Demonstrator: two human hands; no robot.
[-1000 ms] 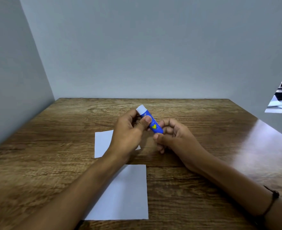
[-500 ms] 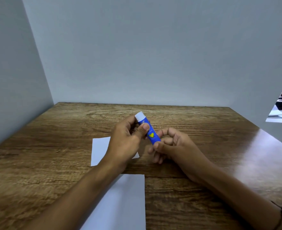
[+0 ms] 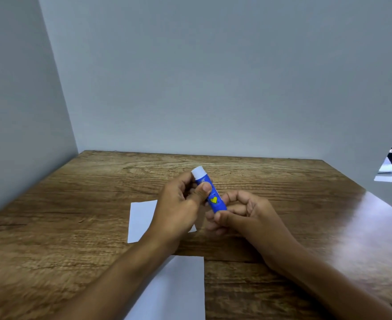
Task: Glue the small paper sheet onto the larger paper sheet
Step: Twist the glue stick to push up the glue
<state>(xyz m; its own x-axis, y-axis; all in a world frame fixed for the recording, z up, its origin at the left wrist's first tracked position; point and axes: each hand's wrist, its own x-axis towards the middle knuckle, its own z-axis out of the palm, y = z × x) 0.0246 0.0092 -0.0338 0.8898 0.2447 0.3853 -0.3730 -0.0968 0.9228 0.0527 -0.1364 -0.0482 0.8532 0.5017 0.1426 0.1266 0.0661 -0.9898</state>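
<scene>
1. Left hand (image 3: 178,211) grips the blue glue stick (image 3: 210,192) near its white cap (image 3: 199,172); right hand (image 3: 243,215) pinches its lower end.
2. Small paper sheet (image 3: 140,218) lies under the left hand; larger paper sheet (image 3: 178,289) lies nearer, apart, on the wooden table (image 3: 74,204).

Our left hand (image 3: 178,209) hides part of the small sheet (image 3: 141,219); the large sheet (image 3: 178,289) runs off the near edge.
</scene>
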